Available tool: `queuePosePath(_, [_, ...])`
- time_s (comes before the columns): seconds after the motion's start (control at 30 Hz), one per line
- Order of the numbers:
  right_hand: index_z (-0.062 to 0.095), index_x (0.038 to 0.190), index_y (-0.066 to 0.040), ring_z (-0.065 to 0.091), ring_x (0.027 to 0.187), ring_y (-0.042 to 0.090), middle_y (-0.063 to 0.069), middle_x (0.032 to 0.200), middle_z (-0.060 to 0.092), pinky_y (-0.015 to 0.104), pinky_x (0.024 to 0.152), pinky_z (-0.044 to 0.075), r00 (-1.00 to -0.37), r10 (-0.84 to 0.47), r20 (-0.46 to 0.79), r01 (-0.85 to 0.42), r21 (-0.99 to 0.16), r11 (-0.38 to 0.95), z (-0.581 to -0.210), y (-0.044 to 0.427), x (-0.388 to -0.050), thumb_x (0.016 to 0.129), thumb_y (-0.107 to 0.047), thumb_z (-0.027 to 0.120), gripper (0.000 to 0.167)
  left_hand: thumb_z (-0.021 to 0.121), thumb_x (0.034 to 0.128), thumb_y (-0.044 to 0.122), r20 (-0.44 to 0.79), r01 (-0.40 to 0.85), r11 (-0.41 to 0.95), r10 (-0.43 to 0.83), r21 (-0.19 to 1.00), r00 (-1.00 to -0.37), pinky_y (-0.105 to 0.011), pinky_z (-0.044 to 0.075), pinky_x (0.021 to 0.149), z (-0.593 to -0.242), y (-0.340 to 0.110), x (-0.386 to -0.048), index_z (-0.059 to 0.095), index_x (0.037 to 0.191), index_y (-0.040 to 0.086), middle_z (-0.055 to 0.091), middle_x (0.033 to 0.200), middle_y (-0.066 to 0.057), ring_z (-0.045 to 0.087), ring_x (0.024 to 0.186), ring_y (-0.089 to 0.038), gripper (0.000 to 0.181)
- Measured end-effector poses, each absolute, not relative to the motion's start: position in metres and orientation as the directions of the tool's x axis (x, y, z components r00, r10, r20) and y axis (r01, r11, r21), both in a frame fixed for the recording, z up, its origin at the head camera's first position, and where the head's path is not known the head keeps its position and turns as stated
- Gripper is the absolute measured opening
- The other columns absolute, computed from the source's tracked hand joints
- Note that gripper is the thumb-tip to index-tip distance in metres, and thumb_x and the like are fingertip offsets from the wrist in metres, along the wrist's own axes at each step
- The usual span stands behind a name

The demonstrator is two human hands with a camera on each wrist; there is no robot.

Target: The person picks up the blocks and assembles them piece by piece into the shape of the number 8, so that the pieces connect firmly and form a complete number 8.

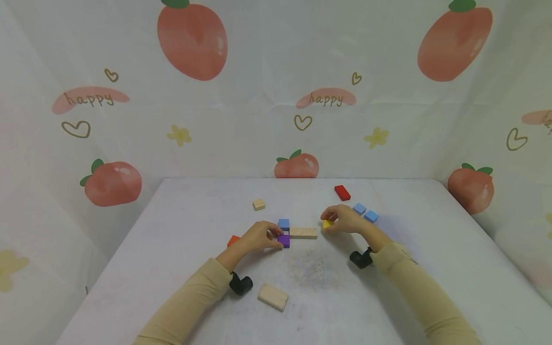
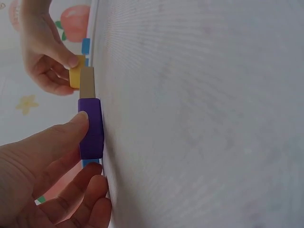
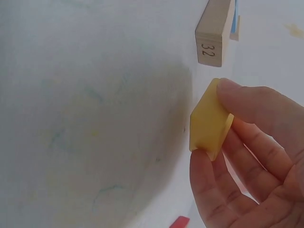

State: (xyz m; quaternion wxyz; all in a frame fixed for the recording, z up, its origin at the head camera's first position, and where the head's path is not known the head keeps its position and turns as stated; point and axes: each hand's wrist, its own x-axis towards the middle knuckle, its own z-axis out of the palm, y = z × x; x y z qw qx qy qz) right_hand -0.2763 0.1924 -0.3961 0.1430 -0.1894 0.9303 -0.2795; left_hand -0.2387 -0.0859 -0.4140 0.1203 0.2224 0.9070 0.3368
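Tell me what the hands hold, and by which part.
The right hand holds the yellow block by opposite sides, between thumb and finger. The left hand holds the purple block, thumb on its near side; far side hidden.

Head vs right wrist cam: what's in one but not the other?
Head only: the left hand on the purple block, and the loose wooden block nearest the person.
Right wrist only: the number 32 on the near end of the long wooden block.
Both: that long block, plus the right hand pinching the yellow block.
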Motion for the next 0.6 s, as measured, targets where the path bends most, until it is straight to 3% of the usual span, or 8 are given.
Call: queuePosePath(0.6, [0.063,0.107,-0.005,0.057,0.102,0.026,0.012,0.109,0.064,0.039,0.091,0.050,-0.899,-0.394,-0.190,-0.230,-0.559,0.797,-0.404,0.181,-0.286,0.080,-0.011,0.071,0.029,0.076,0.0772,0.018,-0.067,0.326,0.673,0.488,0.664,-0.870,-0.019,0.044,0.068,-0.415,-0.086,-0.239,0.067,0.105,0.005,0.066,0.095,-0.007,0.053,0.078,-0.011,0.031])
